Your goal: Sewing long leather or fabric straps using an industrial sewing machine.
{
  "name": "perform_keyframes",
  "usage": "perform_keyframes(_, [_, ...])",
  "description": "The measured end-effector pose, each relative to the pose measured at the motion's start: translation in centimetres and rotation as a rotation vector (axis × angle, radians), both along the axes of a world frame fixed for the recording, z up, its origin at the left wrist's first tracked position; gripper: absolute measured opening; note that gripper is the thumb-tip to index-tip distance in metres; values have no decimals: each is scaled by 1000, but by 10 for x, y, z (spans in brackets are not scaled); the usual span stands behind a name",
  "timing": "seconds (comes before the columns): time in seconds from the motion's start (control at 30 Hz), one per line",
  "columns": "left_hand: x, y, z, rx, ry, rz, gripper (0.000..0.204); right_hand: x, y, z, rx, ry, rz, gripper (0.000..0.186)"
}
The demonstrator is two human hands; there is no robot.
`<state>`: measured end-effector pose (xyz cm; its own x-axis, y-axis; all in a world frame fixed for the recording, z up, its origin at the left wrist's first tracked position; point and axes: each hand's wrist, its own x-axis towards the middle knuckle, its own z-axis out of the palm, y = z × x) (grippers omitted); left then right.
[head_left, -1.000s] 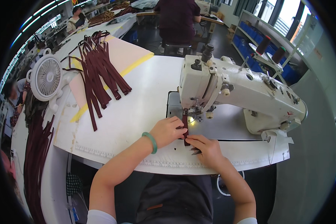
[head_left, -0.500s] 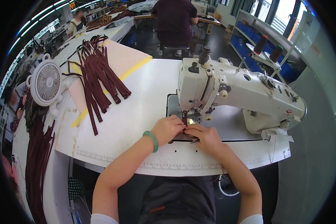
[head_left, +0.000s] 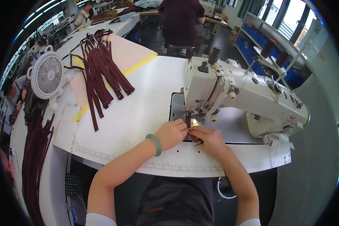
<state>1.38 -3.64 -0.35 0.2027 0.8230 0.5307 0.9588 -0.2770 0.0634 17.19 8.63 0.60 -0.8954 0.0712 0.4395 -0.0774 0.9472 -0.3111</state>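
Note:
A white sewing machine (head_left: 229, 84) stands on the table, its needle area lit by a small lamp. Under the presser foot lies a narrow maroon fabric strap (head_left: 188, 120), its near end between my fingers. My left hand (head_left: 171, 134), below a green bangle (head_left: 154, 144), pinches the strap from the left, close to the foot. From the right, my right hand (head_left: 211, 141) is closed on the same strap end, fingertips nearly touching the left ones. A pointed dark metal tool (head_left: 199, 143), perhaps thread snips, pokes out beneath the right fingers. My fingers hide the strap's very end.
Several maroon straps (head_left: 101, 75) lie on a pale pink sheet with yellow edging (head_left: 139, 64) at the left. Beside them stands a white fan (head_left: 49, 77). More dark strips (head_left: 34, 162) hang at far left. Thread cones (head_left: 267, 48) stand behind the machine; a person (head_left: 180, 22) sits beyond.
The view has shifted slightly, so the machine and table appear a little displaced. Both hands stay at the presser foot, still pinching the strap; a bit more of it shows between them and the foot.

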Motion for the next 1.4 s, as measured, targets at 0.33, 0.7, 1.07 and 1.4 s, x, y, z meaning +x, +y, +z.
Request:
perform_keyframes(0.33, [-10, 8, 0, -19, -23, 24, 19, -8, 0, 0, 143, 15, -66, 37])
perform_keyframes(0.7, [-15, 18, -2, -36, -95, 85, 18, -6, 3, -2, 121, 55, -169, 37])
perform_keyframes(1.07, [-64, 56, -8, -313, -92, 65, 22, 48, -14, 34, -119, 336, -276, 24])
perform_keyframes(1.4, [-62, 59, -3, -229, -140, 61, 21, 289, 297, 145, 32, 1177, -1208, 28])
